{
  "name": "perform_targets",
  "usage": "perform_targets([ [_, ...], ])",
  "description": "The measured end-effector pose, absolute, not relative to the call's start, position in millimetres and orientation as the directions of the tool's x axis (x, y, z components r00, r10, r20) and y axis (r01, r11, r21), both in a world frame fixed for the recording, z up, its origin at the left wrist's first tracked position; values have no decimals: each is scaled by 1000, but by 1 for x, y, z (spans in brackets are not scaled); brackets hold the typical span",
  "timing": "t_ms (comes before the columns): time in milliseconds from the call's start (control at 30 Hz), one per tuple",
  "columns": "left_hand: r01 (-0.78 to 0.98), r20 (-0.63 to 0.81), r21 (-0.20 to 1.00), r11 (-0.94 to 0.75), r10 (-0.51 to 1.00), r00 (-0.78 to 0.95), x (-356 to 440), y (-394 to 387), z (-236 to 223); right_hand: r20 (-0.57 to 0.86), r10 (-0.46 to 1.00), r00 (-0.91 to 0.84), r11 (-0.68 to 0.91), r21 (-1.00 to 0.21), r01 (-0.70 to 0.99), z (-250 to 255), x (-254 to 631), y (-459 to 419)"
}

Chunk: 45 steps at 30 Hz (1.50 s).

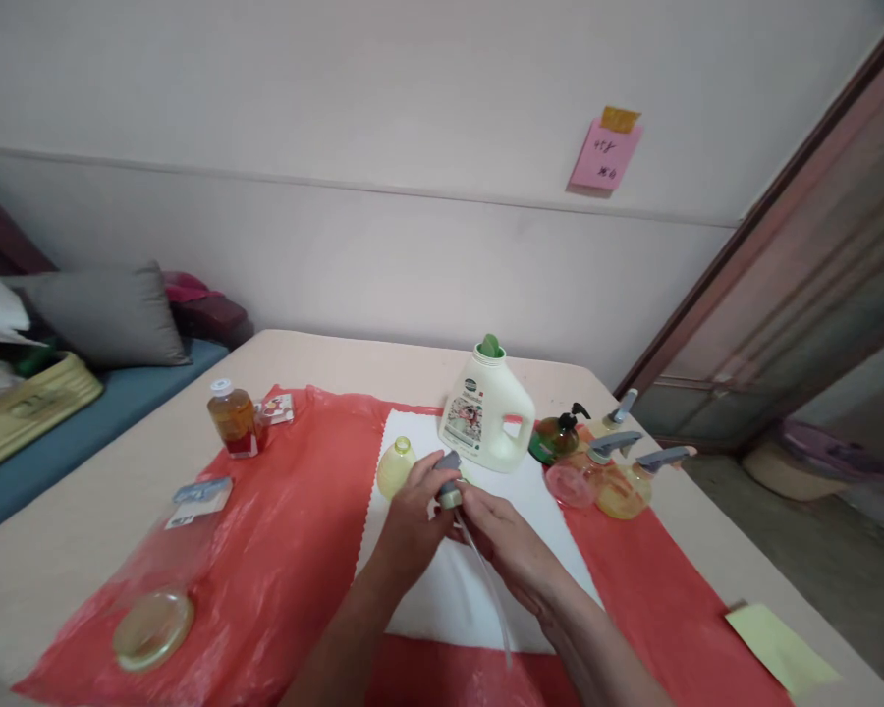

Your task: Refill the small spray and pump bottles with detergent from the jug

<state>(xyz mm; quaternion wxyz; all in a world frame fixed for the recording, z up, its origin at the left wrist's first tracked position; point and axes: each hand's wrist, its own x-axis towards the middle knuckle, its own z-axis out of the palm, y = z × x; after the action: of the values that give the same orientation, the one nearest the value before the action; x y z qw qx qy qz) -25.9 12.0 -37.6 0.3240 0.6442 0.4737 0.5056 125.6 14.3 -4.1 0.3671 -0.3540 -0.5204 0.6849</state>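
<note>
My left hand [411, 517] and my right hand [507, 536] meet over a white cloth [449, 589] and both grip a grey pump head [448, 479] with a clear dip tube [486, 579] trailing toward me. A small yellow bottle [396, 465] without its pump stands just left of my left hand. A cream detergent jug [486, 412] with a green spout stands right behind the hands.
A red plastic sheet [280, 550] covers the table. On it: an amber bottle [232, 419], a round lid [152, 628], small packets [200, 499], a green pump bottle [556, 437], pink [579, 479] and yellow [626, 488] pump bottles. A yellow note [781, 648] lies right. Bed and cushion [110, 314] at left.
</note>
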Motion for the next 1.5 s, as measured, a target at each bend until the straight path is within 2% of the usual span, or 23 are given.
perform_targets([
  [133, 258, 345, 881, -396, 912, 223, -21, 1, -35, -126, 902, -413, -193, -973, -126, -18, 124, 17],
  [200, 197, 314, 912, -359, 922, 227, -31, 4, -33, -141, 939, -312, -196, -969, -152, -22, 130, 22],
  [267, 182, 281, 941, -284, 959, 43, -47, 15, -33, -115, 974, -193, -160, -958, -236, -18, 137, 28],
  [300, 202, 254, 953, -224, 958, -136, -55, 23, -36, -89, 987, -134, -125, -949, -289, -13, 141, 30],
  [367, 284, 152, 958, -50, 924, -350, -67, 39, -45, -30, 999, -31, -40, -921, -388, -1, 148, 32],
  [433, 342, 40, 934, 98, 927, -374, -71, 52, -57, 26, 997, 66, 53, -891, -451, 10, 154, 32],
  [500, 379, -28, 909, 171, 935, -353, -69, 60, -72, 95, 981, 168, 165, -866, -473, 18, 161, 31],
  [633, 410, -32, 890, 202, 922, -386, -65, 63, -92, 268, 916, 299, 379, -821, -426, 26, 173, 31],
  [867, 470, 50, 869, 154, 918, -394, -48, 53, -78, 312, 900, 305, 417, -822, -388, 31, 189, 28],
  [1067, 484, 186, 873, -60, 959, -216, 0, 32, -69, 383, 874, 299, 476, -797, -372, 45, 197, 16],
  [1167, 447, 162, 891, -83, 976, -143, 16, 22, -70, 413, 863, 291, 495, -807, -323, 48, 202, 11],
  [1400, 435, 113, 899, -44, 984, -135, 22, 13, -59, 408, 902, 145, 431, -876, -216, 31, 201, 6],
  [1500, 466, 117, 884, -27, 979, -166, 19, 14, -58, 411, 893, 184, 444, -872, -204, 33, 195, 2],
])
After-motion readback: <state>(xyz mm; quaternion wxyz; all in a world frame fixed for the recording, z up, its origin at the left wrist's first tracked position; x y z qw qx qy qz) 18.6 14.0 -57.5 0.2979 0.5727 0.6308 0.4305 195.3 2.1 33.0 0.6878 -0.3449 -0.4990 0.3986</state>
